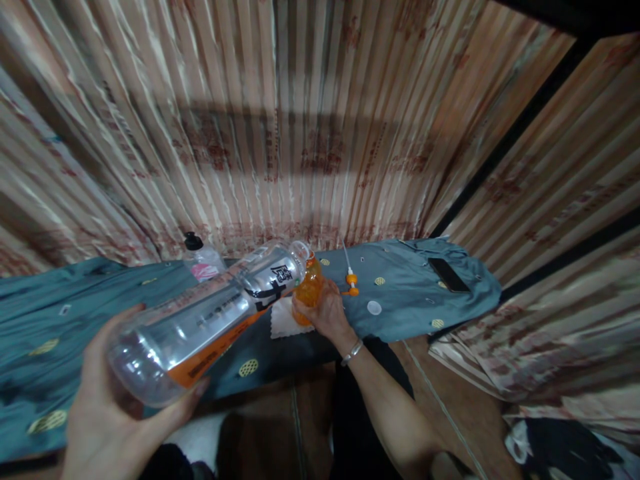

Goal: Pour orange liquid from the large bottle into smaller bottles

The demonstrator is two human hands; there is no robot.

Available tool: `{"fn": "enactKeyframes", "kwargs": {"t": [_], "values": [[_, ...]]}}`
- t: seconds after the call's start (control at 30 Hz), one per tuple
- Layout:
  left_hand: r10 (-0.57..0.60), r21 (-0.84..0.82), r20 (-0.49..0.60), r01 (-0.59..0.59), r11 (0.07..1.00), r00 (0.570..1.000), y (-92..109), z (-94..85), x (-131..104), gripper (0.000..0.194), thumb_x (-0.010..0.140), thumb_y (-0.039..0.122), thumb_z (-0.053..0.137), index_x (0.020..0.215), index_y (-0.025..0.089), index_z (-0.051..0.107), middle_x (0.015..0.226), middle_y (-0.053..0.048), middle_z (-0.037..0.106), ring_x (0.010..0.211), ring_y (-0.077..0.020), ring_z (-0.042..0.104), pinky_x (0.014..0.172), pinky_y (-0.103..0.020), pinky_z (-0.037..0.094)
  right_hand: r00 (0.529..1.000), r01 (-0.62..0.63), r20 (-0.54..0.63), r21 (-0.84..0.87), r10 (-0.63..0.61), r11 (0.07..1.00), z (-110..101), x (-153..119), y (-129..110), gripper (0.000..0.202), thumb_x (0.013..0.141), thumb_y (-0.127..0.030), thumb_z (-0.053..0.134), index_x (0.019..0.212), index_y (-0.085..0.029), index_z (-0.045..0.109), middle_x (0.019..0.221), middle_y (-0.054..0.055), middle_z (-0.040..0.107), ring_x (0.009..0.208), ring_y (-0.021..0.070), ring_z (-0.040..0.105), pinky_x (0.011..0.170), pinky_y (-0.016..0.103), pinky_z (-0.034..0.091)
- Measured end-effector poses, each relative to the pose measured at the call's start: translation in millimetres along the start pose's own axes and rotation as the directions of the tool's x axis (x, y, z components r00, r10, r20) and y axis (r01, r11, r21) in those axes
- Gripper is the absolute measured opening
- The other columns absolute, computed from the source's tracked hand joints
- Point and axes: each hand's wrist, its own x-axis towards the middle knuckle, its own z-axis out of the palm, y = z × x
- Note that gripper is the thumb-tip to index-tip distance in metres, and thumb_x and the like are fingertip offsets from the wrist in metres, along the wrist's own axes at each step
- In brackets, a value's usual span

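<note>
My left hand (113, 407) grips the base of a large clear plastic bottle (200, 327) with a silver and orange label. The bottle is tilted, its uncapped neck lower right of its shoulder and close to the mouth of a small orange bottle (309, 293). Around that small bottle my right hand (327, 310) is closed, steadying it over a white cloth (287, 320). Whether liquid passes between the two mouths I cannot make out. Right of my right hand lies an orange and white spray-pump top (352, 283) with a thin tube.
A clear bottle with a black cap (200, 260) stands at the back left. A dark phone (449, 275) and a clear round cap (374, 307) lie on the blue-green patterned cloth (405, 313) covering the narrow table. A pleated curtain (310, 133) hangs directly behind.
</note>
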Motion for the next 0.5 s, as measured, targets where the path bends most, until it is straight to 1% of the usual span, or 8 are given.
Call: {"fn": "enactKeyframes", "kwargs": {"t": [0.1,0.2,0.27,0.37,0.5], "values": [[0.02,0.024,-0.003,-0.02,1.0,1.0,-1.0,-0.6,-0.3,0.105,0.048,0.056,0.088,0.143,0.033,0.05,0.133,-0.009,0.062,0.112,-0.0392,0.063,0.113,-0.076,0.032,0.999,-0.047,0.014,0.014,0.047,0.999,-0.8,0.8,-1.4,0.047,0.082,-0.045,0.071,0.118,-0.015,0.064,0.107,0.014,0.073,0.105,0.0318,0.067,0.099,0.051,0.052],[0.04,0.023,-0.007,-0.039,0.999,0.999,1.6,-0.1,-0.8,0.103,0.049,0.057,0.088,0.142,0.032,0.051,0.131,-0.009,0.063,0.109,-0.0379,0.064,0.115,-0.075,0.031,0.998,-0.058,0.018,0.01,0.058,0.998,-1.7,1.3,-3.6,0.047,0.081,-0.043,0.071,0.117,-0.013,0.064,0.107,0.016,0.073,0.104,0.0321,0.068,0.099,0.052,0.052],[0.032,0.034,-0.007,-0.032,0.999,0.999,4.4,0.2,-1.0,0.104,0.049,0.059,0.087,0.143,0.032,0.051,0.129,-0.009,0.064,0.108,-0.0375,0.064,0.116,-0.074,0.03,0.999,-0.052,0.016,0.01,0.052,0.999,-2.2,1.4,-5.2,0.045,0.081,-0.041,0.07,0.115,-0.012,0.064,0.107,0.016,0.073,0.103,0.0317,0.068,0.1,0.051,0.052],[0.008,0.035,-0.013,-0.008,0.999,1.0,6.6,0.3,-1.0,0.105,0.048,0.061,0.086,0.143,0.032,0.051,0.126,-0.008,0.065,0.104,-0.0364,0.066,0.116,-0.074,0.029,0.999,-0.054,0.01,0.016,0.054,0.998,-2.5,1.3,-6.6,0.042,0.081,-0.039,0.07,0.115,-0.014,0.064,0.108,0.015,0.072,0.104,0.0307,0.067,0.099,0.051,0.052],[-0.009,0.016,-0.006,0.009,1.0,1.0,3.8,-0.2,-1.4,0.107,0.047,0.06,0.087,0.143,0.033,0.05,0.132,-0.007,0.063,0.107,-0.0362,0.065,0.116,-0.072,0.032,0.998,-0.059,0.001,0.012,0.059,0.998,-2.1,0.9,-5.9,0.044,0.082,-0.041,0.071,0.117,-0.015,0.064,0.109,0.014,0.073,0.107,0.0309,0.066,0.102,0.051,0.05]]}}
